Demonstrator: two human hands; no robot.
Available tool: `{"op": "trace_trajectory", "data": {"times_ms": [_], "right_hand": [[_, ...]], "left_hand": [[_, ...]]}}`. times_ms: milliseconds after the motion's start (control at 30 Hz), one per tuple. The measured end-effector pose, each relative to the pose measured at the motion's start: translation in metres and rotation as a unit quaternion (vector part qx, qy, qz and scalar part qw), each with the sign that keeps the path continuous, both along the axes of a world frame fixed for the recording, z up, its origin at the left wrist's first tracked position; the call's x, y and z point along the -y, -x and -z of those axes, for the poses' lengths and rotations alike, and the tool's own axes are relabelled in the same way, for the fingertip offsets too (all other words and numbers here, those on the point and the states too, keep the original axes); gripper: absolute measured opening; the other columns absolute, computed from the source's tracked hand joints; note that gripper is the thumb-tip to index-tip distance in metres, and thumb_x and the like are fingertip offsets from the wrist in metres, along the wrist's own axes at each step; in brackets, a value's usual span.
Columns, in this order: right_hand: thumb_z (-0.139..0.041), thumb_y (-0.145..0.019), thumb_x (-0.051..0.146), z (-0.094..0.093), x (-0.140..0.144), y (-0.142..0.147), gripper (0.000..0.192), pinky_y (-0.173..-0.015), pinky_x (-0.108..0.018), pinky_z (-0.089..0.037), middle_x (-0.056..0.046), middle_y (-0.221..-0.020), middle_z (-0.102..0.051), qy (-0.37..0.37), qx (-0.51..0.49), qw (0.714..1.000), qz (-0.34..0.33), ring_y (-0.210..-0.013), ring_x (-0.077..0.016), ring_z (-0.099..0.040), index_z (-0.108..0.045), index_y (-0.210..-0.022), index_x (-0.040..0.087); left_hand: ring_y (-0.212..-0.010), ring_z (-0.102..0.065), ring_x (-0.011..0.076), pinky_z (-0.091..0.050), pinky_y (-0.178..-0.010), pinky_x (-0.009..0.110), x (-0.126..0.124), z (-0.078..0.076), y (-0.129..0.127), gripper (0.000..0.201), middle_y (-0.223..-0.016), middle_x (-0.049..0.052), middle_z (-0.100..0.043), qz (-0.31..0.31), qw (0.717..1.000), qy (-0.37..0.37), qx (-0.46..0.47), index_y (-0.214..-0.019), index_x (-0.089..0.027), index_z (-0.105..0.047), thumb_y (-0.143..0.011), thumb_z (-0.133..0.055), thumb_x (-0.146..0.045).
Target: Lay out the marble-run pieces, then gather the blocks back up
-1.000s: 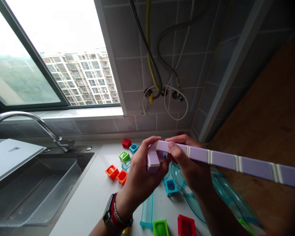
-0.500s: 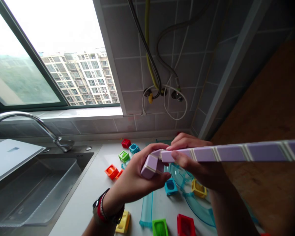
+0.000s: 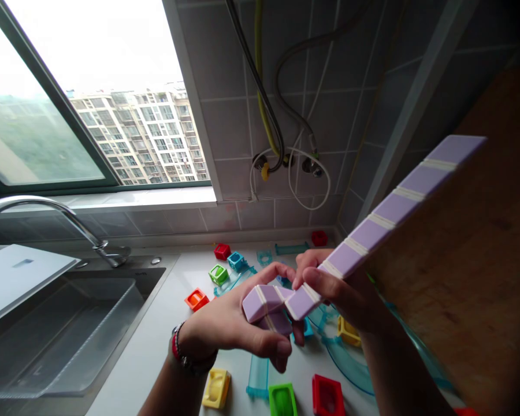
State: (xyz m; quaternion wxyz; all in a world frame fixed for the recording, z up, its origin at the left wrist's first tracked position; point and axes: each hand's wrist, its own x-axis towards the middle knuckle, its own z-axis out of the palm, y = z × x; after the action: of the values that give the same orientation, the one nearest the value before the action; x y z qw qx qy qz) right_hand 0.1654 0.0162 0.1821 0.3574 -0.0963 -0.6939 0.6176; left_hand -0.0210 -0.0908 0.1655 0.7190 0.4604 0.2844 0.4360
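A lilac twist snake puzzle (image 3: 377,231) with pale seams is held above the counter in both of my hands. Its folded end, a small cluster of blocks, rests in my left hand (image 3: 229,323), the thumb below and the fingers curled behind. My right hand (image 3: 340,292) grips the straight run near the bend, between thumb and fingers. From there the long part slants up to the right, its far end free in the air. Some of the fingers behind the puzzle are hidden.
On the white counter (image 3: 156,358) lie a yellow block (image 3: 216,388), a green block (image 3: 282,400), a red block (image 3: 328,396) and an orange block (image 3: 196,299). Clear teal track pieces (image 3: 349,361) lie beneath my hands. A sink with a plastic bin (image 3: 112,329) is at left.
The snake puzzle's straight part has swung from level to slanting up to the right, bringing its far end into view. My left hand has tilted, with its thumb lower.
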Motion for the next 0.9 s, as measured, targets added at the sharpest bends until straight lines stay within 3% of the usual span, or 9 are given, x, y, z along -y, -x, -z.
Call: {"op": "trace_trajectory", "data": {"times_ms": [133,233,333,433,600,767,900], "right_hand": [[-0.074,-0.093,0.048,0.003,-0.002,0.009,0.036,-0.038,-0.019,-0.021,0.008,-0.045,-0.044,0.094,-0.032,0.992,0.075,-0.038,-0.0055,-0.035,-0.066,-0.074,0.018],[-0.078,-0.089,0.05,0.006,-0.005,0.014,0.038,-0.037,-0.018,-0.021,0.008,-0.045,-0.043,0.125,-0.059,0.981,0.138,-0.038,-0.0047,-0.035,-0.066,-0.072,0.017],[-0.08,-0.087,0.051,0.007,-0.007,0.017,0.039,-0.037,-0.018,-0.021,0.008,-0.047,-0.042,0.164,-0.082,0.971,0.156,-0.039,-0.0041,-0.034,-0.066,-0.073,0.017],[-0.08,-0.085,0.051,0.005,-0.006,0.019,0.038,-0.038,-0.018,-0.023,0.006,-0.051,-0.048,0.208,-0.079,0.967,0.126,-0.042,-0.0048,-0.037,-0.066,-0.077,0.018],[-0.08,-0.086,0.05,0.005,-0.005,0.019,0.036,-0.039,-0.018,-0.023,0.006,-0.053,-0.049,0.244,-0.073,0.964,0.081,-0.043,-0.0056,-0.038,-0.064,-0.079,0.019],[-0.076,-0.092,0.042,0.008,-0.01,0.013,0.029,-0.042,-0.019,-0.024,0.006,-0.055,-0.052,0.213,-0.075,0.974,0.011,-0.046,-0.0063,-0.038,-0.064,-0.079,0.019],[-0.074,-0.092,0.044,0.009,-0.012,0.011,0.028,-0.043,-0.019,-0.024,0.005,-0.056,-0.053,0.207,-0.061,0.976,-0.017,-0.046,-0.0072,-0.036,-0.064,-0.082,0.02]], "left_hand": [[-0.084,-0.079,0.0224,-0.067,-0.068,0.028,-0.005,-0.009,0.001,0.056,-0.107,0.008,-0.074,-0.08,0.997,-0.018,-0.003,-0.129,-0.026,-0.049,-0.084,-0.083,-0.02],[-0.101,-0.079,0.0323,-0.068,-0.072,0.033,-0.005,-0.014,0.005,0.065,-0.121,0.013,-0.071,-0.096,0.994,-0.045,0.011,-0.142,-0.026,-0.048,-0.087,-0.081,-0.026],[-0.105,-0.077,0.0334,-0.069,-0.072,0.033,-0.007,-0.013,0.005,0.071,-0.134,0.015,-0.067,-0.14,0.986,-0.093,0.014,-0.149,-0.028,-0.046,-0.087,-0.081,-0.023],[-0.094,-0.079,0.0279,-0.068,-0.071,0.032,-0.013,-0.006,0.002,0.069,-0.126,0.014,-0.071,-0.211,0.966,-0.149,-0.001,-0.147,-0.026,-0.05,-0.087,-0.083,-0.024],[-0.076,-0.076,0.0206,-0.066,-0.073,0.032,-0.022,0.009,-0.002,0.044,-0.083,0.006,-0.076,-0.281,0.93,-0.236,-0.033,-0.119,-0.016,-0.067,-0.084,-0.086,-0.035],[-0.077,-0.075,0.0217,-0.067,-0.074,0.037,-0.015,0.007,-0.001,0.039,-0.09,0.009,-0.073,-0.276,0.931,-0.232,-0.055,-0.095,-0.012,-0.075,-0.083,-0.084,-0.048],[-0.075,-0.075,0.0205,-0.065,-0.074,0.033,-0.007,0.001,0.0,0.039,-0.083,0.007,-0.071,-0.264,0.941,-0.196,-0.078,-0.083,-0.011,-0.074,-0.084,-0.083,-0.049]]}}
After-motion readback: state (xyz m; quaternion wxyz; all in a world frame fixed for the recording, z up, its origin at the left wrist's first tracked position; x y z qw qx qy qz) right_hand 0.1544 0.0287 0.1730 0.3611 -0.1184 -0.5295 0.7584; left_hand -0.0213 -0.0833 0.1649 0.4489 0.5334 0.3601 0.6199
